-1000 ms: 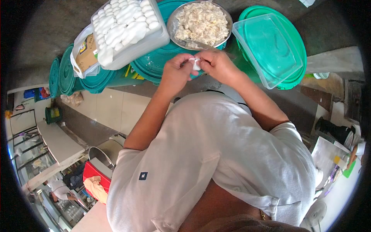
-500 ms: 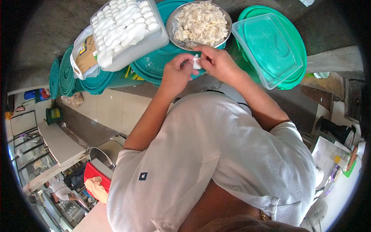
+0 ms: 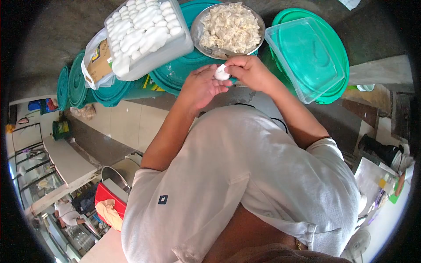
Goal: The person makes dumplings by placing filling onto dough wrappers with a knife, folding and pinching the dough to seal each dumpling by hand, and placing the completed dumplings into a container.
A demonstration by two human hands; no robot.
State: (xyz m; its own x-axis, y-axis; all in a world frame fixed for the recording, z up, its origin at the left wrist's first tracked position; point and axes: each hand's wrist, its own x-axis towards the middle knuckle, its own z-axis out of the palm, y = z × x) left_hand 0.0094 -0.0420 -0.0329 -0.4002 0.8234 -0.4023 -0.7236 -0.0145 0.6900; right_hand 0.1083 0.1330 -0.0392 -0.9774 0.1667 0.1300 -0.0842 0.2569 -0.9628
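A small white dough ball sits between my two hands, just below the metal bowl's near rim. My left hand is turned palm up and cradles the ball on its fingers, with some fingers spread. The fingertips of my right hand pinch the top of the ball. Chunky pale filling lies heaped in the round metal bowl; a dark utensil edge shows at its near rim, close to my right hand. Rows of white dough balls fill the translucent plastic tub at the left.
Green lidded bins stand under the tub and bowl. At the right, a clear plastic lid rests on another green lid. A cardboard piece in a plastic bag lies beside the tub. Another person is in the background, lower left.
My left hand has loosened and opened its fingers around the dough ball, which looks rounder and smoother now. My right hand has shifted slightly down and still pinches it.
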